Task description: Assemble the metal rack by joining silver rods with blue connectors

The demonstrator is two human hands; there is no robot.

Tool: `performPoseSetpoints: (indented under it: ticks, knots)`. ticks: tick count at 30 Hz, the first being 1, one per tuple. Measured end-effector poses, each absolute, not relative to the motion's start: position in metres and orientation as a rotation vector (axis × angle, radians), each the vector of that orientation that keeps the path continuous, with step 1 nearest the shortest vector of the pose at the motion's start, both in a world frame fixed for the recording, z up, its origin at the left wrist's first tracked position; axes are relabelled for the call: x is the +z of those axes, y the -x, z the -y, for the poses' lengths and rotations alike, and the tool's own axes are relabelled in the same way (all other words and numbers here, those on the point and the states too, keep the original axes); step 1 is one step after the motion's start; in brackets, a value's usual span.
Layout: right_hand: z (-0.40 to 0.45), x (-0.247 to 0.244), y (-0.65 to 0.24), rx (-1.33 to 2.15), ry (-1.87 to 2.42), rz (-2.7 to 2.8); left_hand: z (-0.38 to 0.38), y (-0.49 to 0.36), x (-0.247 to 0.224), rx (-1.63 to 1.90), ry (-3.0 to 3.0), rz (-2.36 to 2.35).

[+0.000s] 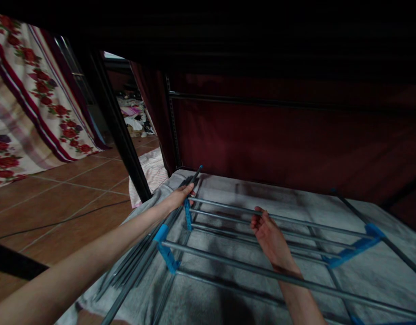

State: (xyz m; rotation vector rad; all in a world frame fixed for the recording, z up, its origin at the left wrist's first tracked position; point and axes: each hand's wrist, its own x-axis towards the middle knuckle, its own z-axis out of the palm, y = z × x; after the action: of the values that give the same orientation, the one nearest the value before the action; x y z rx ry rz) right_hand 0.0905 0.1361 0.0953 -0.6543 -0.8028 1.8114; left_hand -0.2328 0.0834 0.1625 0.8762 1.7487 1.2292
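Observation:
A partly assembled rack of grey metal tubes [235, 266] and blue plastic connectors [167, 253] lies on a grey blanket [221, 293]. My left hand [181, 197] is closed round a side tube at its far left corner, just above another blue connector [188, 215]. The blue-tipped end [200, 168] of that tube sticks out past my fingers. My right hand [267, 230] reaches between the crossbars, its fingers curled on the far crossbar [224, 205] near the middle. A bundle of loose tubes [129, 266] rests beside the rack's left side.
A black metal bed frame post [118, 122] stands at the left, with a dark red curtain [278, 140] behind the bedding. Low overhead runs a dark frame. Beyond the post are a floral cloth [41, 90], a tiled floor [65, 198] with a cable, and a pile of clothes [136, 117].

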Motion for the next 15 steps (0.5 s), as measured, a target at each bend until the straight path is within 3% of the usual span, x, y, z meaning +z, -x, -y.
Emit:
performPoseSetpoints:
  ticks: [15]
  knots:
    - [-0.1344,0.0941,-0.0830,1.722,0.653,0.831,-0.0860,0.2360,0.1600,1.175,-0.966,-1.781]
